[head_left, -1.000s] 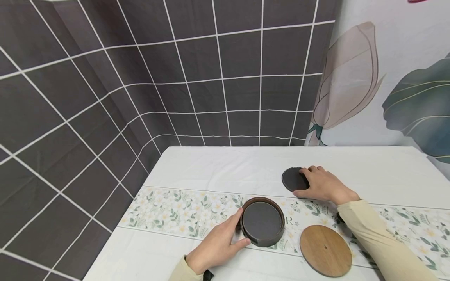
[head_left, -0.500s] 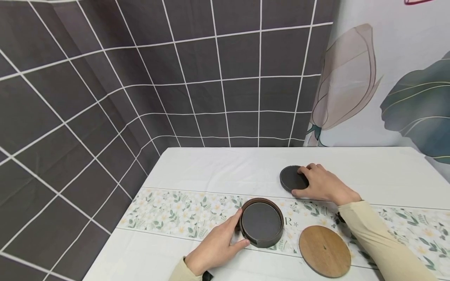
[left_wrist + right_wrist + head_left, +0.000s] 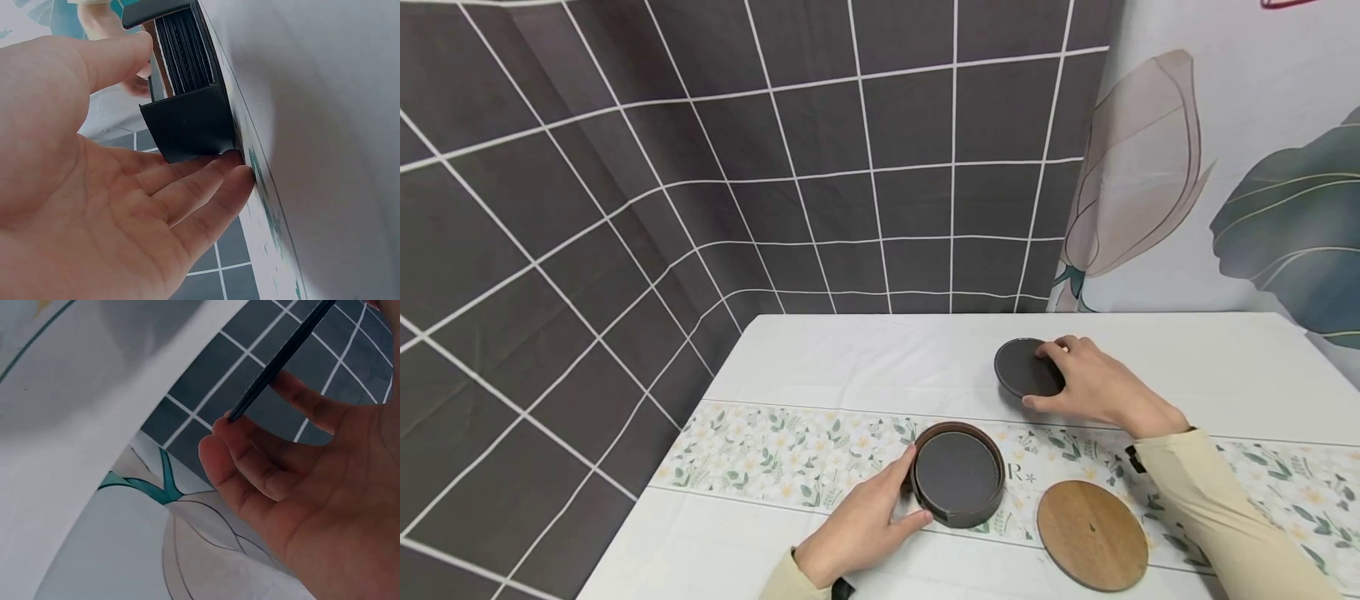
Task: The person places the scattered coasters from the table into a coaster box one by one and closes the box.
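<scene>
White tabletop with floral runner: left hand (image 3: 865, 527) cups the round coaster holder (image 3: 958, 473), right hand (image 3: 1093, 385) pinches a dark coaster (image 3: 1024, 367) lifted off the cloth, likely needing carrying next.

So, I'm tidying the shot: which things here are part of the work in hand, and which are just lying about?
In use:
- dark coaster, pinched by the right hand
- coaster holder, stack inside, gripped by the left hand

Lying about:
- wooden disc
- floral table runner
</scene>
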Available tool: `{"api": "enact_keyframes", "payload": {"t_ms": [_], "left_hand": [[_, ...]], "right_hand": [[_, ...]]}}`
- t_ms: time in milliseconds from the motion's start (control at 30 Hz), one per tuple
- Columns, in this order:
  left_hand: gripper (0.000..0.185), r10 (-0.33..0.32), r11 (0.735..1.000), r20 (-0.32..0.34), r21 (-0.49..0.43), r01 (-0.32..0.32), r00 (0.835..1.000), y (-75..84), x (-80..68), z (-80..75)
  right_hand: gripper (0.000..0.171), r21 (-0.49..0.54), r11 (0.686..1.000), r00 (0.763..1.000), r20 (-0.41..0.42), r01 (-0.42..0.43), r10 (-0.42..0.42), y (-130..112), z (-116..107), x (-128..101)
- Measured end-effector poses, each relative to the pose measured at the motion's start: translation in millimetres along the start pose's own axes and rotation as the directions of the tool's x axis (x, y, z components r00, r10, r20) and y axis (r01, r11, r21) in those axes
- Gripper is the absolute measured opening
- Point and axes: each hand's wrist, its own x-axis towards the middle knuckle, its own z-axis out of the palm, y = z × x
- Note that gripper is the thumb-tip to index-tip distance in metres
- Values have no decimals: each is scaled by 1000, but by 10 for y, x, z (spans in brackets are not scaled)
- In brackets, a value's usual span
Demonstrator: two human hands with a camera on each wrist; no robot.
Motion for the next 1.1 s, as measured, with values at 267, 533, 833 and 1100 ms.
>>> {"api": "enact_keyframes", "payload": {"t_ms": [267,533,833,1100], "left_hand": [[83,5,1000,-2,-3,-5,1000,-2,7,1],[82,12,1000,-9,-10,-12,1000,0,7,3],[84,4,1000,-1,-2,-4,1000,0,4,0],[84,-4,1000,3,-9,4,1000,0,3,-5]], "right_hand": [[80,-7,1000,999,-17,28,-28,-77,-76,-36],[78,-12,997,997,-36,71,-71,-167,-139,-98],[72,-12,994,993,-38,111,-111,-232,-167,-211],[71,10,989,989,-12,146,-146,-307,-197,-269]]}}
